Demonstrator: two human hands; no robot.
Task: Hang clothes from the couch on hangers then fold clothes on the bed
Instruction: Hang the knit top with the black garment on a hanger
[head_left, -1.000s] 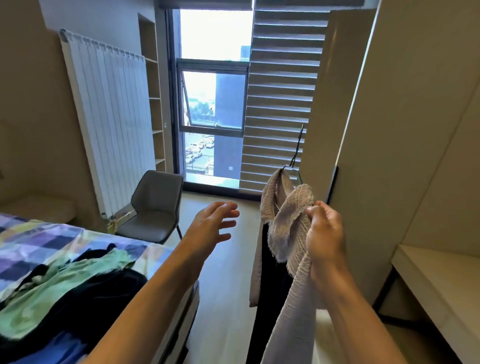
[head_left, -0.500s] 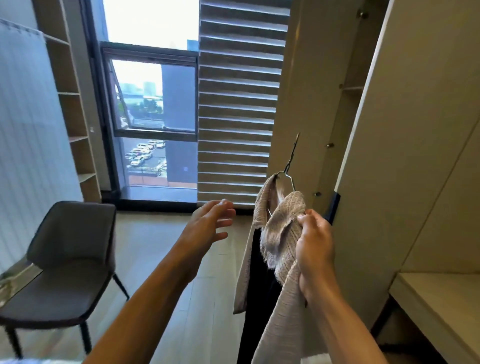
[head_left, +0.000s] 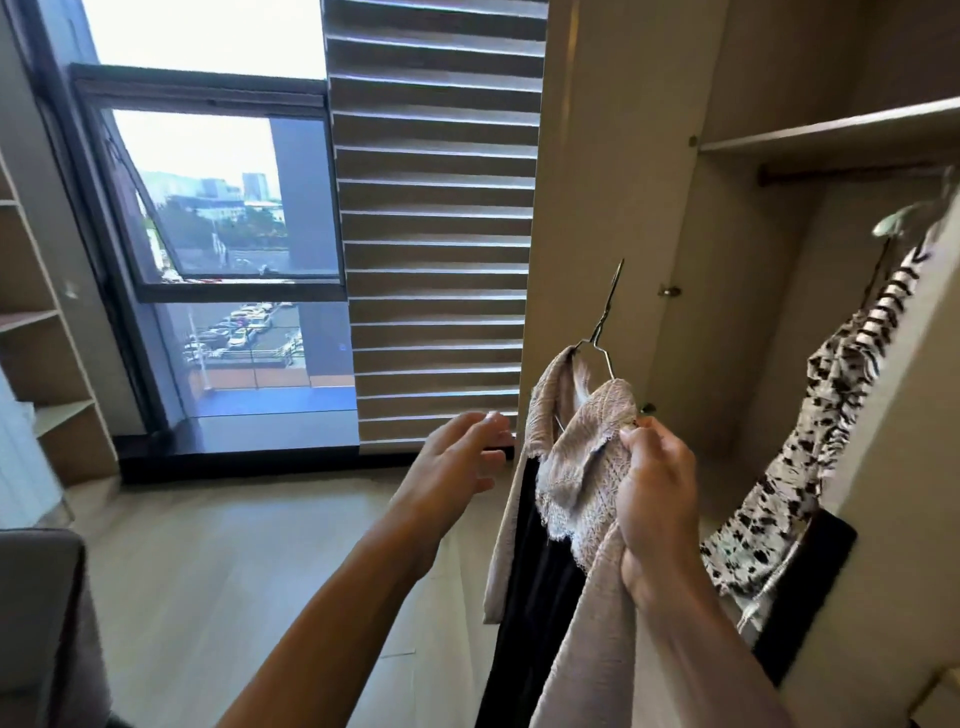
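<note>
In the lower right of the frame the right hand (head_left: 657, 499) is clamped on a beige, open-knit garment with a frayed edge (head_left: 582, 467), its fingers curled tight into the fabric at the shoulder. The garment sits on a thin silver wire hanger (head_left: 602, 332) whose hook rises, tilted to the right, above the collar and hangs on nothing. A black cloth (head_left: 540, 571) hangs under the beige knit and falls to the bottom edge.

Just left of the garment, at centre frame, the left hand (head_left: 457, 467) is held out with its fingers apart and relaxed, gripping nothing. Its tips are blurred, and whether they touch the collar cannot be told.

On the right stands an open pale wooden wardrobe (head_left: 623, 156) with a shelf (head_left: 831, 130) and, under it, a dark rail (head_left: 841, 174). A black-and-white patterned garment (head_left: 831, 415) hangs at the far right, well apart from the hanger in hand.

The upper left holds a dark-framed window (head_left: 223, 208), with a striped beige blind (head_left: 436, 208) beside it. A grey padded chair (head_left: 41, 623) shows at the lower left on the light wood floor (head_left: 234, 571).
</note>
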